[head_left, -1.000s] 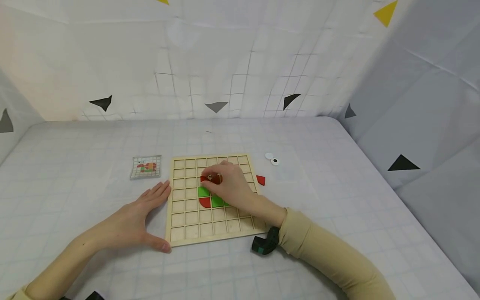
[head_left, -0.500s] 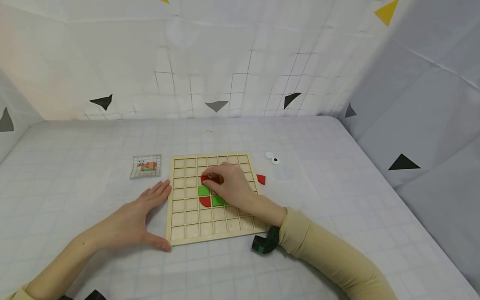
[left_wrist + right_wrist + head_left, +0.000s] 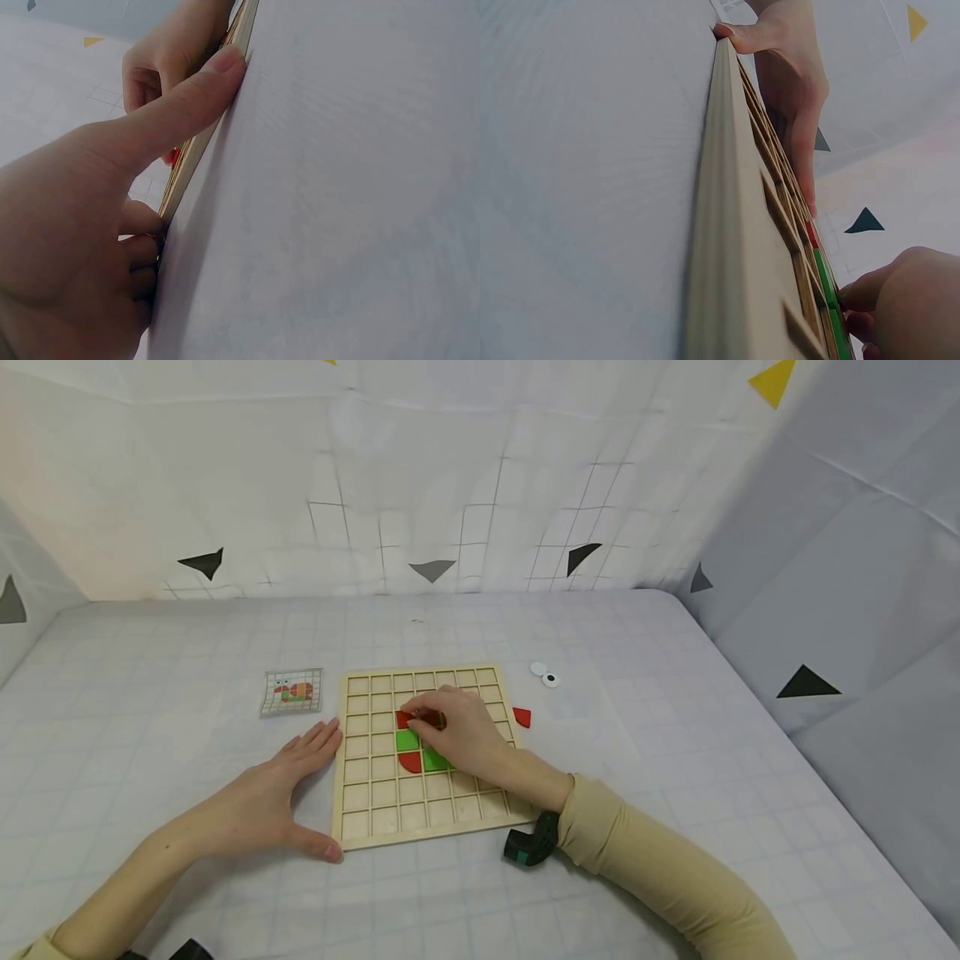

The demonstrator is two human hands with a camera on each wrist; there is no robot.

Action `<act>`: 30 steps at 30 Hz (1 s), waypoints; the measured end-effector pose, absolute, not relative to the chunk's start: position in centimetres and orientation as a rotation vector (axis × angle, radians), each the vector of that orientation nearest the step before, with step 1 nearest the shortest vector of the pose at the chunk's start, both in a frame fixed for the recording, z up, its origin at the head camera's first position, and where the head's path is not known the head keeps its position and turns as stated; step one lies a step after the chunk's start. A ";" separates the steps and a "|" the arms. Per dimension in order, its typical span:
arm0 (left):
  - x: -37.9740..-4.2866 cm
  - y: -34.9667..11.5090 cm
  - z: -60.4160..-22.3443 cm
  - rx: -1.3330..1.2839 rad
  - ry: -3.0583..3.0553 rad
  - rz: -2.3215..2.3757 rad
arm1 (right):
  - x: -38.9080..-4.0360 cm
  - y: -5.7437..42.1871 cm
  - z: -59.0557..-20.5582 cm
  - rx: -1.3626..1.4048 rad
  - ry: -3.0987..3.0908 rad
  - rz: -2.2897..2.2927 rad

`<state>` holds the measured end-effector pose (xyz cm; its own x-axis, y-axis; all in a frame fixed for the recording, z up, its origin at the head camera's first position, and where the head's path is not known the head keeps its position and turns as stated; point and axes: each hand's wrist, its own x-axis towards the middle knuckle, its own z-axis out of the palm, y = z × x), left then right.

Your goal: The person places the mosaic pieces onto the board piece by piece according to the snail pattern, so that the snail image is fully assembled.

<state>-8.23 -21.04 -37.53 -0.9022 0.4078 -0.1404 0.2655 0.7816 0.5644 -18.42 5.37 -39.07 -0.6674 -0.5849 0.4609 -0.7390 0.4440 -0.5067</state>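
A light wooden grid board (image 3: 375, 821) lies on the table. My left hand (image 3: 258, 806) rests at its left edge, fingers and thumb spread against the frame. My right hand (image 3: 468, 731) reaches over the board's middle, thumb and forefinger pinching a red tile (image 3: 403, 719) at a cell. Just below this tile sit a green square tile (image 3: 407, 741) and a red rounded tile (image 3: 410, 762), with another green tile (image 3: 434, 761) beside them. My right hand and wrist cover the cells further right. In the right wrist view, green tiles (image 3: 825, 277) show close by the right fingertips.
Left of the board's top corner lies a small picture card (image 3: 292, 693) with a gridded coloured figure. A loose red tile (image 3: 522, 717) is just off the right edge. Beyond it lie a white disc (image 3: 537, 668) and an eye disc (image 3: 551, 680) with a black dot.
The red tile at my right fingertips has shifted slightly left and shows more of itself. My left hand and the board have stayed put.
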 end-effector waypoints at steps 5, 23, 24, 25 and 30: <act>-8.2 -21.1 -37.5 0.519 2.718 0.810 | -18.4 5.4 -39.0 1.165 -2.472 1.054; -8.2 -20.9 -37.6 0.527 2.716 0.811 | -20.7 11.2 -37.7 1.130 -2.472 1.194; -8.2 -21.0 -37.5 0.534 2.717 0.808 | -20.9 12.0 -37.7 1.109 -2.487 1.193; -8.1 -21.0 -37.5 0.540 2.719 0.807 | -21.1 12.8 -37.8 1.092 -2.497 1.193; -8.1 -21.2 -37.5 0.551 2.728 0.794 | -21.7 16.6 -38.2 0.997 -2.575 1.208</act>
<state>-8.14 -21.16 -37.51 -0.8981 0.4206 -0.1285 0.2860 0.7805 0.5559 -21.74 16.56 -38.25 -0.7740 -0.5116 0.3732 -0.6139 0.4619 -0.6401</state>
